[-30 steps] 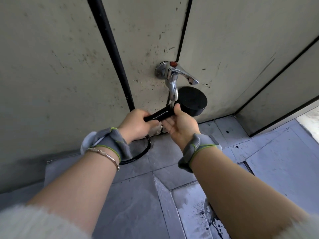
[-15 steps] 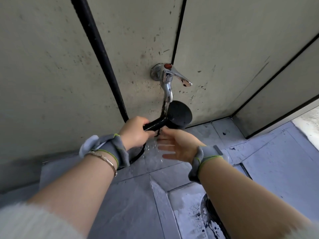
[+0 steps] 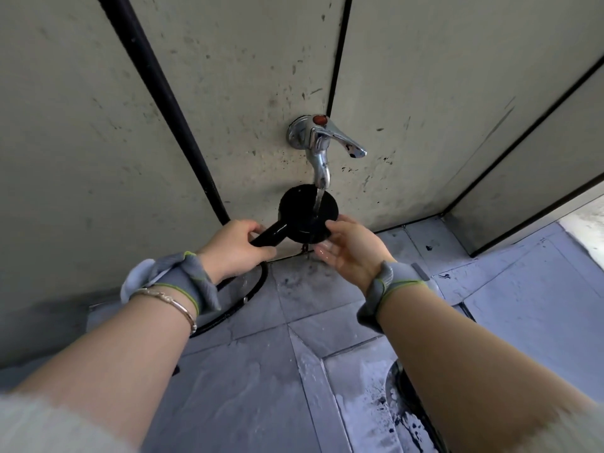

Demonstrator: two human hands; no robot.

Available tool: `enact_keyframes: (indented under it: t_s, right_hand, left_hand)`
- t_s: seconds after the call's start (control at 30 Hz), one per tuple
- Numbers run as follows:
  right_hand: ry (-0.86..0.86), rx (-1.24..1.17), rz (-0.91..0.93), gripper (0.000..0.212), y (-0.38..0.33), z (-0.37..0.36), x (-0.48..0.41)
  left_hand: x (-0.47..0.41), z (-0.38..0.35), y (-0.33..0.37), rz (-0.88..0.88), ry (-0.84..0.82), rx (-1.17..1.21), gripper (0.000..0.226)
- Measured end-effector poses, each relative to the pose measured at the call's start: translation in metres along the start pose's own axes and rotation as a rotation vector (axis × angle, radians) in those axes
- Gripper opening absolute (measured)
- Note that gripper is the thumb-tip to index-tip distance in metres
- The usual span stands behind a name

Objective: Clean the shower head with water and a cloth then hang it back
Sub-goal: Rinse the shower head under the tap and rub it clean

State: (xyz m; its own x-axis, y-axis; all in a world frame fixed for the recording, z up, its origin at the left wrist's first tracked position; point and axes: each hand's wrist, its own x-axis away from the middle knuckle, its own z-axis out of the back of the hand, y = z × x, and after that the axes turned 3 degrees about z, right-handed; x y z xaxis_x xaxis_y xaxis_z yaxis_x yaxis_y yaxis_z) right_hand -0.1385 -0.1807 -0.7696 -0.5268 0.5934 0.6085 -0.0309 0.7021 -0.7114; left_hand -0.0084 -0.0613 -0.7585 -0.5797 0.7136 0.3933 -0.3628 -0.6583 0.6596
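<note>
- While water runs from the tap (image 3: 322,142) at the upper centre of the frame, the shower head (image 3: 302,212) sits directly under the spout, its round black face turned up towards us and the stream (image 3: 317,201) landing on its right half.
- We judge the shower head to be light and stiff, a hard moulded piece that will not flex. Its gloss and the running water suggest it will be slippery.
- The hose (image 3: 248,297) loops over the floor (image 3: 261,387) at the lower left, and we expect it to tug on the piece whenever it is turned or lifted.
- The handle (image 3: 269,235) looks to us like the place to take hold, with a full wrap rather than a pinch. The rim of the disc suits a second, steadying touch.
- Our left hand (image 3: 233,248) is clenched round the handle just left of the disc. The black stem comes out between thumb and fingers and slants up to the right.
- Our right hand (image 3: 353,250) grasps nothing. It lies released, its digits loosely spread beside the lower right rim.
- The right thumb (image 3: 336,220) lies against that rim, and the wet fingers (image 3: 323,253) reach in below the disc's lower edge.
- Whether those fingers touch the underside we cannot tell, since the disc hides the contact.
</note>
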Motion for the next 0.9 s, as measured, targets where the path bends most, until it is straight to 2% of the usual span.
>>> enact_keyframes:
  t_s: [0.13,0.2,0.3,0.4,0.47,0.53,0.63,0.8,0.9]
  right_hand:
    - [0.001,0.010,0.003,0.042,0.000,0.005,0.001]
    - [0.011,-0.012,-0.004,0.041,-0.003,0.010,0.001]
    - [0.015,-0.055,-0.015,0.033,-0.006,0.016,0.003]
    - [-0.002,-0.151,0.013,0.034,-0.004,0.016,0.005]
    - [-0.017,-0.189,0.023,0.034,-0.004,0.015,0.004]
    - [-0.032,-0.146,0.032,0.036,-0.005,0.013,0.003]
    - [0.027,0.108,0.093,0.036,-0.001,0.004,0.001]
    - [0.153,0.785,0.456,0.080,0.005,-0.010,-0.012]
    - [0.188,1.085,0.632,0.078,0.005,-0.018,-0.017]
  left_hand:
    - [-0.008,-0.015,0.014,-0.015,0.107,0.050,0.034]
    - [-0.010,-0.023,0.018,-0.014,0.110,0.081,0.033]
    - [-0.011,-0.029,0.020,-0.003,0.087,0.106,0.034]
    - [-0.013,-0.030,0.019,0.009,0.026,0.103,0.045]
    - [-0.011,-0.029,0.020,0.013,-0.023,0.179,0.051]
    - [-0.009,-0.030,0.021,0.016,-0.054,0.278,0.047]
    - [-0.008,-0.034,0.021,0.046,-0.012,0.297,0.041]
    - [-0.009,-0.034,0.021,-0.011,0.007,0.221,0.036]
    - [-0.012,-0.031,0.022,-0.075,0.004,0.178,0.030]
